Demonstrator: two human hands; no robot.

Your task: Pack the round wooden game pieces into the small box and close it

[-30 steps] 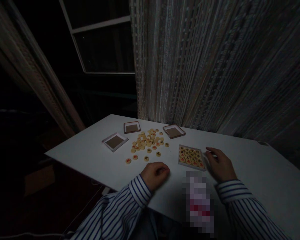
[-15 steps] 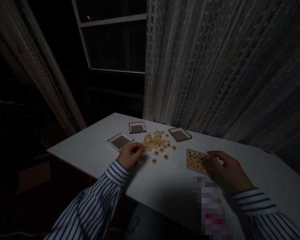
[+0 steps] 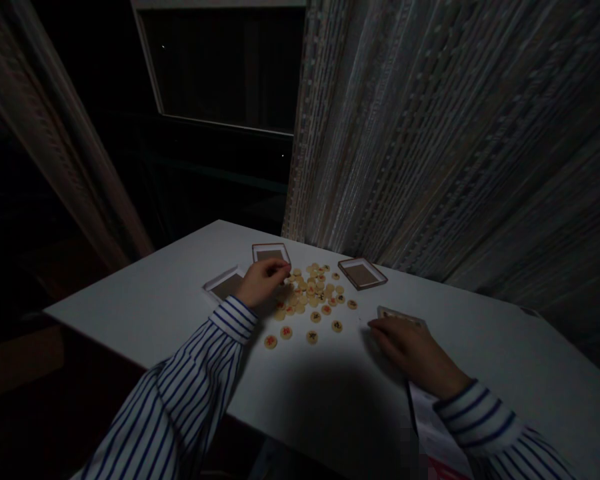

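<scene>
Round cream Chinese chess pieces (image 3: 311, 290) with red or black characters lie in a loose heap. My left hand (image 3: 260, 285) hovers at the heap's left edge, thumb and fingertips pinched together. Whether a piece is between them cannot be made out. Two red-marked pieces (image 3: 286, 332) lie in front of that hand. My right hand (image 3: 420, 352) is to the right of the heap, fingers closed together and pointing left. It hides most of a shallow pale box (image 3: 387, 312), and anything in its grip is hidden.
Three shallow open boxes surround the heap: a white-rimmed one (image 3: 213, 283) at left, a brown-edged one (image 3: 271, 247) behind it, another (image 3: 363, 275) at right. The white table (image 3: 145, 293) ends near a curtain (image 3: 380, 133). A printed sheet (image 3: 437, 427) lies under my right forearm.
My left hand has moved away from me, and two red-marked pieces now show in front of it. My right hand has shifted left across the piece-filled box, covering it. The view has tilted slightly.
</scene>
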